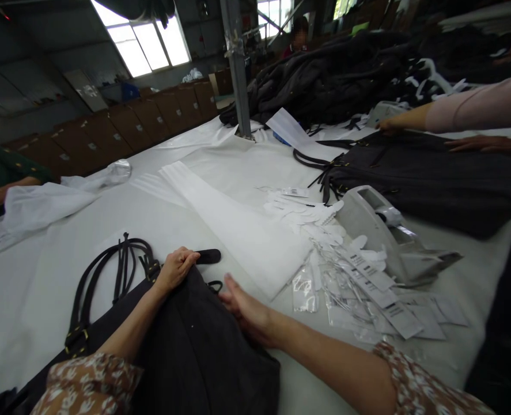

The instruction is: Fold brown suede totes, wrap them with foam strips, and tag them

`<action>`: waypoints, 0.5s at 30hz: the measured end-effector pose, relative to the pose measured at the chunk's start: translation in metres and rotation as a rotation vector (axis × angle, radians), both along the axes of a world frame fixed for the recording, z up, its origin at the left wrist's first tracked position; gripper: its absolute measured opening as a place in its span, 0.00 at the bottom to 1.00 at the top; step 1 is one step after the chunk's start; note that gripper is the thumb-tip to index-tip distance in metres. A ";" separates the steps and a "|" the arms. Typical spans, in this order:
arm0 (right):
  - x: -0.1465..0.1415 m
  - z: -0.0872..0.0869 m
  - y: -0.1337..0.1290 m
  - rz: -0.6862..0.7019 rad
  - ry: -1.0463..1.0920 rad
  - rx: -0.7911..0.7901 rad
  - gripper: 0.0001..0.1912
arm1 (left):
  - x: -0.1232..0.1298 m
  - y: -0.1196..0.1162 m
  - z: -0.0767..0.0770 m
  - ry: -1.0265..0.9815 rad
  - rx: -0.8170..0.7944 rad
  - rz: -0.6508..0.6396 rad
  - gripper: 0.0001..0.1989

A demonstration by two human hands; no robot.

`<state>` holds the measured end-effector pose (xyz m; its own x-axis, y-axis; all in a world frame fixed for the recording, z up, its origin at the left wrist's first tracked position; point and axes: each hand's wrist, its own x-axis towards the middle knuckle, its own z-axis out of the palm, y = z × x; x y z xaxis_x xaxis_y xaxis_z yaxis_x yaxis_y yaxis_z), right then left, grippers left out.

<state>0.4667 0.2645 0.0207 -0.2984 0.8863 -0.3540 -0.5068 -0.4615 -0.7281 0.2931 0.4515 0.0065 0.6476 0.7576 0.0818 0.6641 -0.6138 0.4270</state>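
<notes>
A dark fabric bag (195,346) lies on the white table in front of me, its looped straps spread to the left. My left hand (176,270) is closed on the bag's top edge, beside a short black strap tab (209,256) that sticks out to the right. My right hand (249,311) rests along the bag's right edge, fingers apart and thumb raised, near a small black loop (215,285).
White foam sheets (238,230) lie mid-table. Right of them are tags and small plastic packets (363,282) and a tape dispenser (376,230). Another person's hands touch a second dark bag (415,173). A person's hand is at far left. A post (237,69) stands behind.
</notes>
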 end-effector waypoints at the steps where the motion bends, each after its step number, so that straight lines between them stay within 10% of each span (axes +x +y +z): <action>1: -0.006 0.002 0.001 0.068 0.049 0.020 0.33 | 0.002 0.000 -0.001 0.013 0.007 0.002 0.24; 9: 0.010 0.002 -0.018 -0.144 0.117 -0.242 0.25 | 0.008 0.003 -0.015 0.060 0.042 -0.017 0.25; 15: -0.004 -0.006 -0.038 0.045 0.055 -0.109 0.33 | 0.006 0.005 -0.020 0.086 0.079 -0.044 0.24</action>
